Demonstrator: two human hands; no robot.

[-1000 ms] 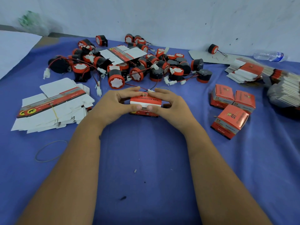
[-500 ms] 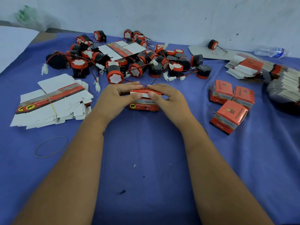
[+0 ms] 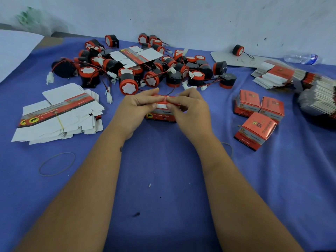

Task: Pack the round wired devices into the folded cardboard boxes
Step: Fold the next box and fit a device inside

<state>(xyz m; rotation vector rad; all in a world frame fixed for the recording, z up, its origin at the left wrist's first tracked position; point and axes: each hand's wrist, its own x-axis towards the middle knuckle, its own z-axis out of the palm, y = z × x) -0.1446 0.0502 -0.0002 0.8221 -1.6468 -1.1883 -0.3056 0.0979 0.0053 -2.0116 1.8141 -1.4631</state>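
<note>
A red and white cardboard box (image 3: 161, 115) stands on the blue cloth at the centre. My left hand (image 3: 135, 110) grips its left side, thumb and fingers over the top flap. My right hand (image 3: 189, 109) grips its right side, fingers pinching the same flap. Whatever is inside the box is hidden. Behind it lies a heap of round black-and-red wired devices (image 3: 128, 83) with red wires and white plugs. Three closed boxes (image 3: 258, 113) sit to the right.
A banded stack of flat box blanks (image 3: 60, 113) lies at the left, more blanks (image 3: 274, 75) at the far right. One flat blank (image 3: 136, 55) rests on the heap. Rubber bands (image 3: 56, 163) lie on the cloth. A water bottle (image 3: 301, 58) lies by the wall.
Both hands kept hold of the box and pressed its top flap lower. The box front has turned more toward me, showing its printed side.
</note>
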